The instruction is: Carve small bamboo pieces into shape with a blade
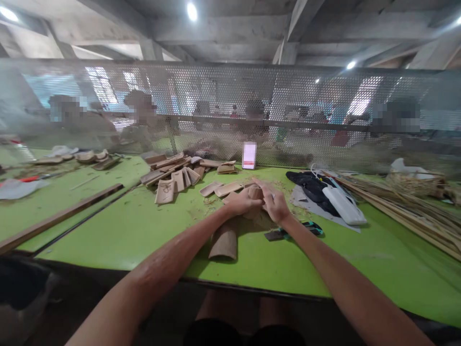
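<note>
Over the middle of the green table, my left hand (242, 203) is closed around a short curved bamboo piece (255, 193). My right hand (276, 206) grips the same piece from its right side, its index finger stretched along the edge; whether it holds anything else is hidden. Nearer me lies a wider curved bamboo piece (223, 244), hollow side down. A utility knife with a teal and black handle (315, 228) rests on the table beneath my right forearm. Just beyond my hands are several loose curved bamboo pieces (229, 188).
A heap of bamboo pieces (172, 175) sits at back left. A lit phone (249, 155) stands against the perforated metal screen (216, 91). To the right are a black cloth (313, 190), a white power bank (345, 205) and long bamboo strips (403, 211). A wooden bar (68, 214) lies left.
</note>
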A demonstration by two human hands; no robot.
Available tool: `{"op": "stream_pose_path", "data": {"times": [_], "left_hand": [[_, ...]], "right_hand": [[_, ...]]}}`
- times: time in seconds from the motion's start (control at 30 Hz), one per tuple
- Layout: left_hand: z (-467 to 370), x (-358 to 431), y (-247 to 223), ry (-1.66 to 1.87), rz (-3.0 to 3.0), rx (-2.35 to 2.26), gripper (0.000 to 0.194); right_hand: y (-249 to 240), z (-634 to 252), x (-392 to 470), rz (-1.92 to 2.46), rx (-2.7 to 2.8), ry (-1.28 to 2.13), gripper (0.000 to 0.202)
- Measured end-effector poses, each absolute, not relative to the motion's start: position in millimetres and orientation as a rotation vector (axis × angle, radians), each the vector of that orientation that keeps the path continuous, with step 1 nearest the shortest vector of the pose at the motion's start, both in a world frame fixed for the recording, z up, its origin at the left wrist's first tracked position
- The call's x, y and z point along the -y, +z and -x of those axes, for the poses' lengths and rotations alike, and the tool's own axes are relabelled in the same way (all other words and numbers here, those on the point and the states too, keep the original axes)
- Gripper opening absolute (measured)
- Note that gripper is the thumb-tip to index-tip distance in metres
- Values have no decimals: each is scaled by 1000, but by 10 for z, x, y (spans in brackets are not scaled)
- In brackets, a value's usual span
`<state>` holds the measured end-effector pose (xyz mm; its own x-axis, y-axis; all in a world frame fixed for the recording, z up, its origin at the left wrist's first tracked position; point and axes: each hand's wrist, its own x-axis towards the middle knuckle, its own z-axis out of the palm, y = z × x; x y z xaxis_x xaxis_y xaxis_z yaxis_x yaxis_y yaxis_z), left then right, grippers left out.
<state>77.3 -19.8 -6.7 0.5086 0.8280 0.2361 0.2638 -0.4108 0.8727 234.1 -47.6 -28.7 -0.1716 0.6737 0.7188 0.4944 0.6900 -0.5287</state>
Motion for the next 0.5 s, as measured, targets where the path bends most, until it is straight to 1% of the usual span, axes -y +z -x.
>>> {"op": "stream_pose_path", "data": {"times": [0.07, 0.2, 0.37, 0.5], "left_hand": [[-767, 219, -37, 834, -1923, -935, 33], [-759, 203, -53, 869, -2007, -900, 34], [-753, 171, -108, 860, -1994, -849, 24], [-740, 124, -190, 974, -2052, -719, 17]], "right_hand": [[-288, -2338, 479, 946, 1797, 228, 51], [-308, -2334, 458, 882, 1888, 160, 49], [-315, -2317, 395, 947, 1825, 121, 49], [-315, -2312, 408, 876, 1939, 54, 43]]}}
